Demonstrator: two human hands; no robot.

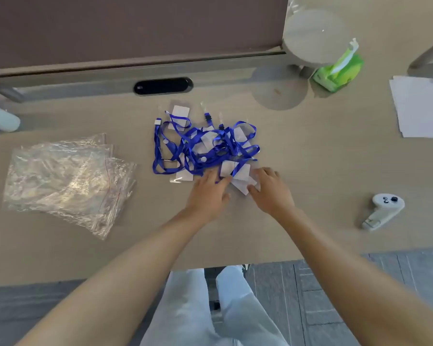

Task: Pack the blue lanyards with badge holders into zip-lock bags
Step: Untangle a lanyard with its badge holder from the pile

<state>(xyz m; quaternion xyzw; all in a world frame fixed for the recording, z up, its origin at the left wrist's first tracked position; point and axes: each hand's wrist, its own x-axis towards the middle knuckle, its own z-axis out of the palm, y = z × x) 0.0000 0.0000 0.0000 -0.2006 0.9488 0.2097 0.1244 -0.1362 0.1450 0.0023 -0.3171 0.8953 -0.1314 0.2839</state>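
Hands at near edge of tangled blue lanyards [205, 146]: left hand [208, 196] flat, fingers spread; right hand [270, 191] pinching a badge holder [243, 186]. Zip-lock bags [68, 181] stacked well left on table [310, 158].

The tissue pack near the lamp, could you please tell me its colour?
Green, with a white tissue sticking out; seen in the head view.

No legible text anywhere in view. White card inserts in the clear badge holders [235, 169] among the tangled blue lanyards: blank faces, nothing printed that shows. Green soft pack of wipes [336, 72]: no wording resolves, too blurred. White handheld controller [383, 211]: faint dark mark on the grip, too small to read. Stack of white paper sheets [420, 107]: blank on top. Clear zip-lock bags [65, 181]: red line along the seal only, no lettering.
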